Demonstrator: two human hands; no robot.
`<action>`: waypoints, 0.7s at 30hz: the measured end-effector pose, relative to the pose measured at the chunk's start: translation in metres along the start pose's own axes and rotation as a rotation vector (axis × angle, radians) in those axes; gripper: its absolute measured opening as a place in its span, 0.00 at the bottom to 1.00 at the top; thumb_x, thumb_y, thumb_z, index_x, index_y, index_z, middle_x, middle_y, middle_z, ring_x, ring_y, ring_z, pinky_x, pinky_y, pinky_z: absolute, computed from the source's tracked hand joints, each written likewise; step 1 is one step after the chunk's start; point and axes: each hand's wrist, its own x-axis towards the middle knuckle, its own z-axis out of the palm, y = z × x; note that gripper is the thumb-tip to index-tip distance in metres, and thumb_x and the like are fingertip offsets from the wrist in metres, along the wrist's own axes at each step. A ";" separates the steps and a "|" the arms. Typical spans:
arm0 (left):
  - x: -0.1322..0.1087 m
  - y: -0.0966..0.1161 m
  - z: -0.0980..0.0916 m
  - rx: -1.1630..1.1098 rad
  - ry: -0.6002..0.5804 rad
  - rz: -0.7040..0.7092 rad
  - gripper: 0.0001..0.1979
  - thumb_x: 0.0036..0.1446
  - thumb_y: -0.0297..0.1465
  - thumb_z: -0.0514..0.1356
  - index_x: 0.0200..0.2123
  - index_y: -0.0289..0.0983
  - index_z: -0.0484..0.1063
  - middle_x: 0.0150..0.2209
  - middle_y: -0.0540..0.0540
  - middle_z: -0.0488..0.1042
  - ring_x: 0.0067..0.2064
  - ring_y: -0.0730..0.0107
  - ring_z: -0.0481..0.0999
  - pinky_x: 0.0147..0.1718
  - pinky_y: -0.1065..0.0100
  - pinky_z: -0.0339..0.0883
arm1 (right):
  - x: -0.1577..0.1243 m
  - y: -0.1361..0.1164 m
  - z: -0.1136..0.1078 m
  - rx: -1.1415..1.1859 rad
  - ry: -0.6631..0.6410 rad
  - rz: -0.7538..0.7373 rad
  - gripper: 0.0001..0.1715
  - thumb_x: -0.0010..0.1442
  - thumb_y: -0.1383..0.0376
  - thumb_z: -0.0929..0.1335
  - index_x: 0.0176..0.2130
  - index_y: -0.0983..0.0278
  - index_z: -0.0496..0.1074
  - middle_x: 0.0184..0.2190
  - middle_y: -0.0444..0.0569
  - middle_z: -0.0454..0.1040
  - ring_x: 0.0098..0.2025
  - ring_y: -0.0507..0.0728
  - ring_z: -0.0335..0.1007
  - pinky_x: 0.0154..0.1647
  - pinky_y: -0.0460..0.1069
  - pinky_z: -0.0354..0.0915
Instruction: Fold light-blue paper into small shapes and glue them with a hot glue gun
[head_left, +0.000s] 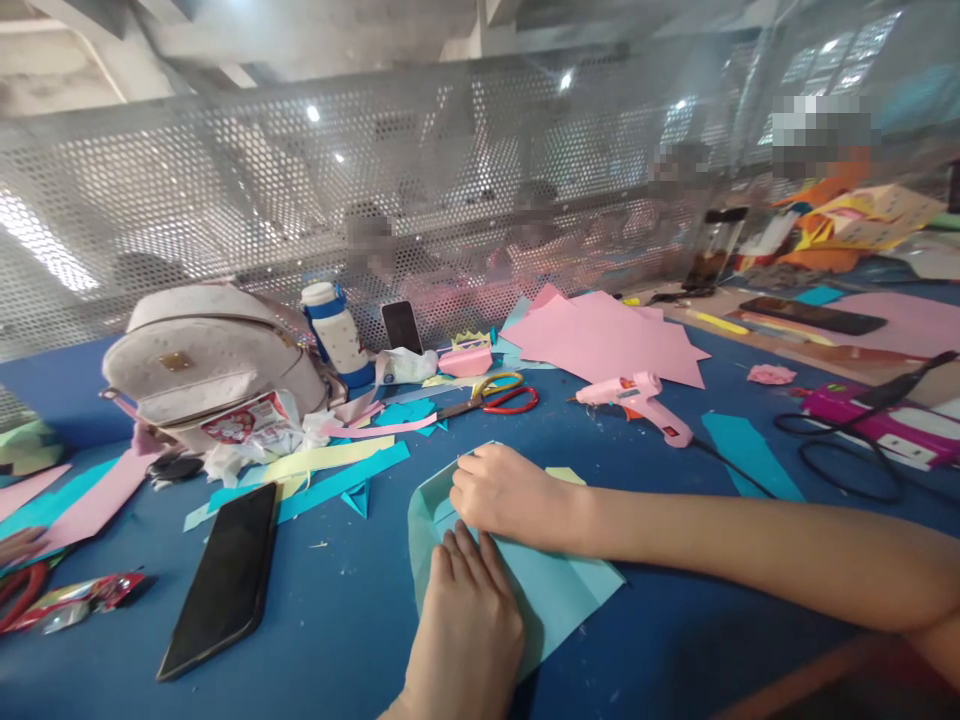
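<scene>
A folded sheet of light-blue paper [559,590] lies on the blue table in front of me, with creased flaps at its left and right edges. My left hand [474,605] lies over its near left part, fingers stretched out and pressed to the paper. Just beyond, my right hand [517,497] is curled closed on the sheet near its far left corner, the fingertips tucked down against the paper. The two hands almost touch. Under the right forearm, a small piece of pale yellow paper [564,475] peeks out.
Beyond the hands are a pink glue gun [634,402], scissors [484,398] and pink paper sheets [600,335]. On the left lie a black phone [225,580], paper strips [345,480] and a backpack [206,360]. A bottle [339,335] stands by the perforated screen. Another person's hand [21,546] shows far left.
</scene>
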 end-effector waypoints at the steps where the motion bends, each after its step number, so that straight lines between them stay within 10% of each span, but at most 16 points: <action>1: 0.000 0.000 -0.003 0.008 -0.012 -0.010 0.22 0.54 0.24 0.57 0.51 0.18 0.73 0.45 0.18 0.76 0.45 0.39 0.79 0.39 0.54 0.75 | 0.000 0.000 0.000 -0.001 0.000 -0.001 0.10 0.55 0.79 0.64 0.28 0.67 0.69 0.27 0.51 0.73 0.32 0.59 0.67 0.25 0.51 0.51; 21: 0.000 0.003 -0.007 0.031 -0.057 -0.049 0.22 0.55 0.24 0.56 0.52 0.20 0.72 0.47 0.20 0.75 0.47 0.41 0.79 0.41 0.54 0.75 | -0.005 0.003 -0.002 0.099 -0.006 -0.039 0.10 0.59 0.77 0.66 0.29 0.65 0.70 0.29 0.48 0.71 0.35 0.58 0.65 0.26 0.51 0.51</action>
